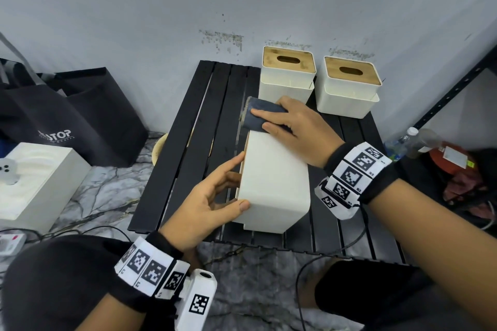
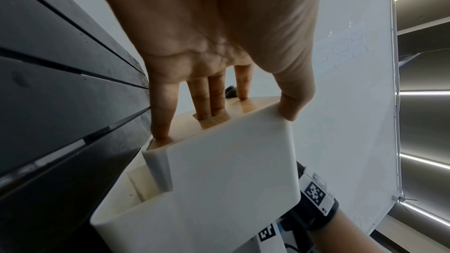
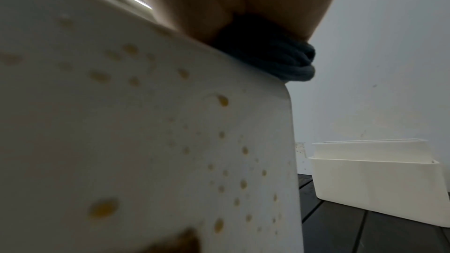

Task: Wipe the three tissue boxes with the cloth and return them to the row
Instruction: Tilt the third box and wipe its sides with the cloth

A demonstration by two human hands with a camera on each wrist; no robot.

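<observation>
A white tissue box [image 1: 274, 183] lies on its side on the black slatted table [image 1: 188, 142], wooden lid facing left. My left hand [image 1: 231, 183] grips it, thumb on the upper face, fingers [image 2: 209, 103] on the lid. My right hand [image 1: 269, 119] holds a folded dark blue cloth [image 1: 262, 113] and presses it on the far end of the box's upper face. The right wrist view shows the cloth [image 3: 275, 57] bunched under the hand and yellow-brown spots on the box's side [image 3: 146, 122]. Two more tissue boxes [image 1: 287, 72] [image 1: 349, 86] stand upright at the back.
The wall stands right behind the back boxes. Black bags [image 1: 80, 107] and a white box [image 1: 35, 183] sit on the floor to the left. Bottles [image 1: 411, 140] and a black shelf frame [image 1: 457, 88] are on the right. Cables [image 1: 322, 263] run by the table's near edge.
</observation>
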